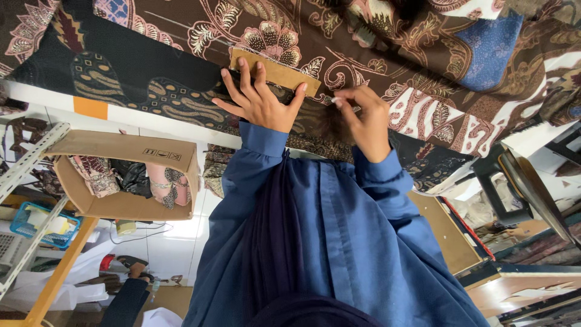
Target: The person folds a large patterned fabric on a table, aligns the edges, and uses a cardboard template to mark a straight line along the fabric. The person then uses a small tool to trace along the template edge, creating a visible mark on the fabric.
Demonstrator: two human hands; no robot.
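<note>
While the head view looks down over the blue garment's front, I record the following conditions.

1. Left hand (260, 100): fully open, palm down, fingers spread. It grips nothing. The fingertips (244, 63) and thumb press flat on a cardboard strip (275, 71).

2. Cardboard strip: a plain brown, narrow rectangle lying flat on the patterned fabric (151, 66), tilted so that its right end sits lower in the view. Its upper long edge is exposed beyond the fingertips; the lower part is covered by the hand.

3. Right hand (365, 121): closed into a pinch. Thumb and forefinger hold a small white piece (334, 100), whose tip meets the fabric just beside the strip's right end. I cannot tell what the white piece is made of. The remaining fingers are curled into the palm.

4. Patterned fabric: dark brown and black cloth with floral and leaf motifs, spread across the whole upper part of the view. A blue patch (490, 45) lies at upper right, well apart from both hands.

5. Hand spacing: the two hands are near each other but not touching.

6. Surroundings: at left, an open cardboard box (121, 206) holding folded printed cloths sits on its side on a shelf frame (30, 160). A blue basket (24, 221) is just beside it, lower left.
</note>
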